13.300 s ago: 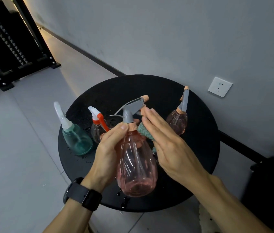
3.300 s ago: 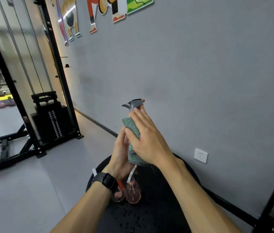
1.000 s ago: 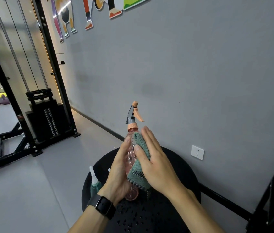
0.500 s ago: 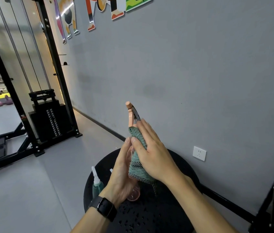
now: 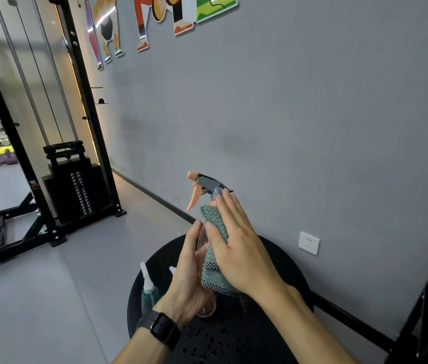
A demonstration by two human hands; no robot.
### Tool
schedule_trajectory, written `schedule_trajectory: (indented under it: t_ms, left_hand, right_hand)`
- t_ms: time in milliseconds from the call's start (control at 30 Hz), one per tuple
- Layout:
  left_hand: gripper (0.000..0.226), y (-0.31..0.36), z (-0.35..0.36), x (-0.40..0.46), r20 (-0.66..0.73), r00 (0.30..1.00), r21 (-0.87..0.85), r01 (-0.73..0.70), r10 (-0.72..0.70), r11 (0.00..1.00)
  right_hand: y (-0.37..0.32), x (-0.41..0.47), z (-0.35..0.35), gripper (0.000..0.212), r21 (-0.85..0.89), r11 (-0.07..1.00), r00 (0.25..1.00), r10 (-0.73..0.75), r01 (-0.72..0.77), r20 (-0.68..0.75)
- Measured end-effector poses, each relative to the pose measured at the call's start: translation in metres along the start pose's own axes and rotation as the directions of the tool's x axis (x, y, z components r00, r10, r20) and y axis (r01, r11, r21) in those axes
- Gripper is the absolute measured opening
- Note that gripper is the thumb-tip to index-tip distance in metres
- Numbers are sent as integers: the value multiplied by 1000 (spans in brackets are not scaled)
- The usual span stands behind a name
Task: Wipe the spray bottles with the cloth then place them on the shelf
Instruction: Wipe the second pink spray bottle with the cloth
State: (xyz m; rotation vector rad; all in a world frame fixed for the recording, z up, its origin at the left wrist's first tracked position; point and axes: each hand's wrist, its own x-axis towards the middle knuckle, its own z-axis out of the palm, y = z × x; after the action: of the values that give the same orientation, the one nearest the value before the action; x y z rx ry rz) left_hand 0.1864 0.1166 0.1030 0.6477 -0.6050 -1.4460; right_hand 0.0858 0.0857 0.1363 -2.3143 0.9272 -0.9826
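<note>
1. Round black table [image 5: 281,261] sits below both hands, speckled with droplets; grey wall behind it carries a white socket [image 5: 309,243] right of the hands.
2. Black cable machine [image 5: 76,185] stands far left of the hands on grey floor.
3. Teal spray bottle [image 5: 147,292] stands on the table just left of the left wrist.
4. Pink spray bottle [image 5: 202,248] is upright between the hands: clear pink body, grey head, orange trigger.
5. Left hand [image 5: 189,282] grips its body.
6. Right hand [image 5: 236,245], fingers straight, presses green cloth [image 5: 214,264] flat against it.
</note>
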Motion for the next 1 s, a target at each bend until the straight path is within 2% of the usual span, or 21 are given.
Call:
schedule_trajectory:
  t_ms: [200, 400, 867, 1000]
  left_hand:
    - [46, 2, -2, 0, -7, 1000, 107, -2, 3, 994]
    - [48, 5, 5, 2, -43, 998, 93, -30, 34, 995]
    - [39, 6, 1, 5, -23, 995, 145, -93, 97, 985]
    - [44, 6, -1, 2, -15, 997, 232, -69, 75, 970]
  right_hand:
    - [1, 9, -6, 56, 12, 1000, 1000, 18, -18, 2]
    - [0, 7, 1, 58, -43, 999, 1000, -9, 9, -10]
    - [4, -4, 5, 59, 8, 999, 999, 37, -37, -25]
    - [3, 2, 2, 56, 23, 999, 999, 34, -33, -22]
